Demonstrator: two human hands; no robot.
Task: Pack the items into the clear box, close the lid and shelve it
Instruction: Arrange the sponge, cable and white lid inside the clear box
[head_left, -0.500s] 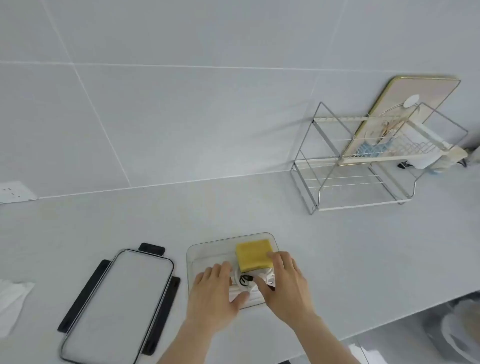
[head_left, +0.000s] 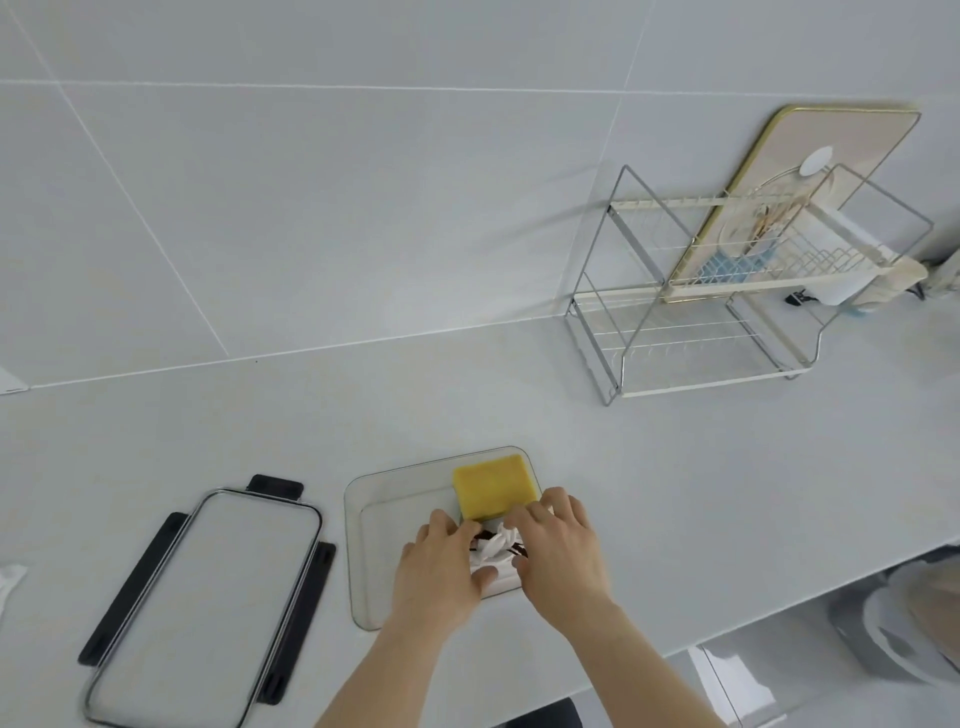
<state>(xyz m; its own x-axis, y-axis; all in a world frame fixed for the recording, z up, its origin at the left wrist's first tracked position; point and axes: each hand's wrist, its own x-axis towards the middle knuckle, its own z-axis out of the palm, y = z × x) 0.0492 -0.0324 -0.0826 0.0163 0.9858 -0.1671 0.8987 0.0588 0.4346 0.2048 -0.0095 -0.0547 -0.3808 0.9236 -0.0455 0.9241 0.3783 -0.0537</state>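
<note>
Fingers (head_left: 441, 525) of both hands curled, gripping white bundle (head_left: 496, 545) w/ black bits, in clear box (head_left: 363, 519)

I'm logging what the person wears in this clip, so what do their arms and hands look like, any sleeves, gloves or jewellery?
Both forearms are bare up to the bottom edge of the picture, with no sleeves in view. The left hand and right hand wear no gloves, and no rings, watch or bracelet show on the parts that can be seen.

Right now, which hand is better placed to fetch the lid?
Left. The lid lies on the counter on the left hand's side of the clear box; the right hand would have to cross over.
</note>
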